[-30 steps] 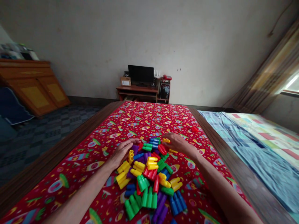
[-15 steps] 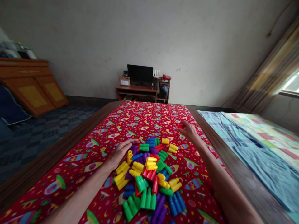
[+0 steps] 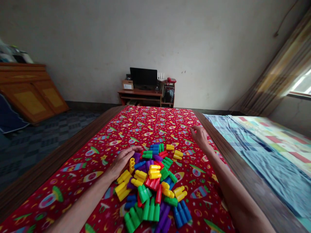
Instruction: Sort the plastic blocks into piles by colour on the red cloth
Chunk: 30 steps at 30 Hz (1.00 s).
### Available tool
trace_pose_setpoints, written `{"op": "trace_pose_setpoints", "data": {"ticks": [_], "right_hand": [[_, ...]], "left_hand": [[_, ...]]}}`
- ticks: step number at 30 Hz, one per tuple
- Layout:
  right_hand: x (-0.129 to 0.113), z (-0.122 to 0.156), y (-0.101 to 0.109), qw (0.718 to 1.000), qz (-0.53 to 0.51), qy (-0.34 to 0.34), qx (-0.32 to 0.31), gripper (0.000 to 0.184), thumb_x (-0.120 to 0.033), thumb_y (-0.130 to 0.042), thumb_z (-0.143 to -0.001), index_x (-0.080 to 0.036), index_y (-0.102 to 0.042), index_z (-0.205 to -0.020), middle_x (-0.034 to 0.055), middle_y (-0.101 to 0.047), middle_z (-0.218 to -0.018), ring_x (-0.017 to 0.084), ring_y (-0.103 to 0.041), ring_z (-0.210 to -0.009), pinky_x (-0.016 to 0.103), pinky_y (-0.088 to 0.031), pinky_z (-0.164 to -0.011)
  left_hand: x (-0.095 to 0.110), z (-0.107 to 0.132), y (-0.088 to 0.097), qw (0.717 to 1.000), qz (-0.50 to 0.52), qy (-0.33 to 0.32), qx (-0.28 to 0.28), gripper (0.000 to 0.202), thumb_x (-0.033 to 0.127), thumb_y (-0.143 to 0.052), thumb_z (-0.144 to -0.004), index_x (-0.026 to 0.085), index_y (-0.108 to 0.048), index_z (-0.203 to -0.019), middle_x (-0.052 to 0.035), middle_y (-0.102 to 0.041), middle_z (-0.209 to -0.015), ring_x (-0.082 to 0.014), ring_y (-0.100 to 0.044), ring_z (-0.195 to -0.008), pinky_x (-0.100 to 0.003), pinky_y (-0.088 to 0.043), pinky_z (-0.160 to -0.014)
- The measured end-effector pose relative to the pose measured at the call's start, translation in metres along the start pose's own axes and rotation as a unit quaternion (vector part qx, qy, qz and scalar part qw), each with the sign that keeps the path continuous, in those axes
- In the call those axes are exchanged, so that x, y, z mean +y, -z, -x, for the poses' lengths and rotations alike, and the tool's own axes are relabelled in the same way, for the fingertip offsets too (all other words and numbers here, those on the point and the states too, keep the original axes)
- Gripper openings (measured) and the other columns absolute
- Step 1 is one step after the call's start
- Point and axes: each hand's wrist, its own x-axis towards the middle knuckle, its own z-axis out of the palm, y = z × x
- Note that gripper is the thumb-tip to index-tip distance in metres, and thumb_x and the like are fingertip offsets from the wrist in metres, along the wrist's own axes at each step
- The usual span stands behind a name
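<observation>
Outstretched and pinching nothing visible, the left hand (image 3: 121, 160) lies just beside the left edge of the pile of toy building blocks (image 3: 152, 183) on the rocket-print tablecloth (image 3: 150, 126). Beyond the pile's far right, the right hand (image 3: 200, 135) curls, its contents impossible to tell. This looks like a reach past the pile, probably calling for a light, careful pinch.

Blocks (image 3: 151, 210) seen as smooth, glossy plastic | table (image 3: 236, 171) edged in grained, low-sheen wood | cover (image 3: 150, 121) made of smooth-looking, matt cloth | sheet (image 3: 269, 181) made of creased, matt cloth | cabinet (image 3: 18, 77) built of wood | box (image 3: 127, 84) formed of matt cardboard | wall (image 3: 92, 45) finished matt | curtain (image 3: 274, 81) made of cloth
</observation>
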Motion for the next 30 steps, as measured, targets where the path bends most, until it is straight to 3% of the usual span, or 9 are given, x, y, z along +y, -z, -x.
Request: {"op": "trace_pose_setpoints", "data": {"ticks": [2, 4, 6, 9, 13, 17, 20, 26, 30], "right_hand": [[-0.034, 0.004, 0.003, 0.989, -0.082, 0.05, -0.109, 0.027, -0.028, -0.046, -0.092, -0.015, -0.07, -0.088, 0.0076, -0.071, -0.08, 0.017, -0.063, -0.071, 0.026, -0.045, -0.066], [-0.068, 0.014, 0.001, 0.946, -0.144, 0.155, -0.247, 0.023, -0.026, -0.049, -0.091, -0.017, -0.071, -0.09, 0.0042, -0.072, -0.082, 0.015, -0.064, -0.072, 0.022, -0.045, -0.065], [-0.096, 0.028, -0.003, 0.903, -0.134, 0.229, -0.338, 0.016, -0.021, -0.055, -0.087, -0.018, -0.071, -0.092, 0.0033, -0.073, -0.085, 0.014, -0.064, -0.075, 0.021, -0.044, -0.066], [-0.117, 0.047, -0.013, 0.883, -0.044, 0.275, -0.378, 0.023, -0.011, -0.056, -0.082, -0.015, -0.067, -0.102, 0.0079, -0.072, -0.093, 0.015, -0.063, -0.078, 0.022, -0.042, -0.065], [-0.118, 0.047, -0.01, 0.886, -0.017, 0.28, -0.368, 0.023, -0.014, -0.051, -0.089, -0.013, -0.065, -0.106, 0.008, -0.071, -0.086, 0.012, -0.06, -0.071, 0.021, -0.037, -0.059], [-0.095, 0.022, 0.012, 0.94, -0.045, 0.193, -0.278, 0.02, -0.018, -0.051, -0.09, -0.016, -0.07, -0.096, 0.0052, -0.07, -0.077, 0.011, -0.058, -0.063, 0.02, -0.034, -0.058], [-0.056, 0.002, 0.026, 0.98, -0.003, 0.093, -0.174, 0.021, -0.021, -0.053, -0.088, -0.015, -0.072, -0.093, 0.0074, -0.072, -0.079, 0.014, -0.061, -0.066, 0.022, -0.036, -0.059], [0.037, -0.002, 0.038, 0.982, 0.095, -0.049, -0.153, 0.022, -0.028, -0.059, -0.081, -0.016, -0.077, -0.082, 0.0078, -0.072, -0.071, 0.018, -0.065, -0.068, 0.024, -0.04, -0.06], [0.058, 0.005, 0.037, 0.981, 0.099, -0.098, -0.138, 0.023, -0.03, -0.06, -0.079, -0.018, -0.078, -0.089, 0.0104, -0.075, -0.083, 0.022, -0.068, -0.08, 0.027, -0.045, -0.066]], "left_hand": [[0.0, 0.0, -0.001, 1.0, -0.002, 0.0, 0.001, 0.038, 0.044, -0.067, -0.072, 0.016, -0.072, -0.098, -0.0097, -0.074, -0.102, -0.0307, -0.064, -0.107, -0.04, -0.048, -0.093], [0.0, 0.001, 0.0, 1.0, -0.008, -0.003, 0.002, 0.036, 0.042, -0.066, -0.073, 0.016, -0.072, -0.098, -0.0094, -0.074, -0.102, -0.0307, -0.064, -0.108, -0.041, -0.047, -0.094], [-0.001, 0.0, 0.001, 1.0, -0.016, -0.01, 0.001, 0.035, 0.041, -0.065, -0.073, 0.016, -0.072, -0.098, -0.009, -0.074, -0.104, -0.0306, -0.062, -0.111, -0.041, -0.046, -0.097], [-0.002, -0.001, 0.002, 1.0, -0.025, -0.018, 0.001, 0.036, 0.041, -0.065, -0.074, 0.017, -0.072, -0.099, -0.0088, -0.074, -0.105, -0.0305, -0.061, -0.113, -0.041, -0.044, -0.1], [-0.001, -0.001, 0.002, 0.999, -0.035, -0.016, 0.007, 0.037, 0.042, -0.065, -0.073, 0.017, -0.072, -0.098, -0.0093, -0.074, -0.104, -0.0309, -0.062, -0.111, -0.041, -0.045, -0.098], [0.0, 0.001, 0.001, 1.0, -0.03, -0.008, 0.003, 0.038, 0.043, -0.065, -0.073, 0.017, -0.072, -0.1, -0.0091, -0.073, -0.106, -0.0307, -0.062, -0.112, -0.04, -0.046, -0.097], [-0.003, 0.0, 0.002, 1.0, -0.015, 0.0, -0.005, 0.039, 0.044, -0.065, -0.074, 0.016, -0.071, -0.102, -0.0092, -0.073, -0.107, -0.0305, -0.062, -0.112, -0.04, -0.047, -0.096], [-0.015, -0.008, 0.007, 1.0, 0.016, 0.0, -0.018, 0.039, 0.043, -0.069, -0.072, 0.017, -0.071, -0.101, -0.0095, -0.074, -0.104, -0.0302, -0.064, -0.108, -0.04, -0.048, -0.094], [-0.017, -0.009, 0.008, 1.0, 0.015, -0.005, -0.022, 0.039, 0.044, -0.067, -0.074, 0.017, -0.071, -0.102, -0.0093, -0.073, -0.108, -0.0301, -0.06, -0.115, -0.039, -0.047, -0.096]]}}
